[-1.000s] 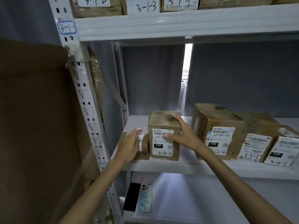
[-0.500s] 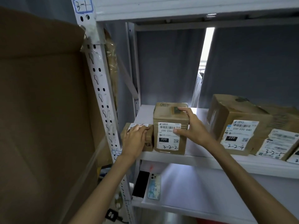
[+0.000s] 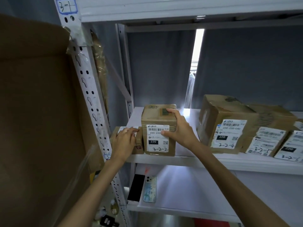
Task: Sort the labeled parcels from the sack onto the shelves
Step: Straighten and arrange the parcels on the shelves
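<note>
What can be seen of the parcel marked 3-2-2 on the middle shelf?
The parcel marked 3-2-2 is a brown cardboard box standing upright near the left end of the middle shelf. Its front carries a white label with a barcode, "220-220", a black "220" block and handwritten 3-2-2. The right hand grips its right side, thumb on the label. A smaller parcel sits against its left side.

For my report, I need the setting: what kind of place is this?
Probably a parcel depot or storeroom: metal shelving with a handwritten bay tag, holding taped cartons with barcode labels marked 3-2-2 and 3-2-4.
</note>
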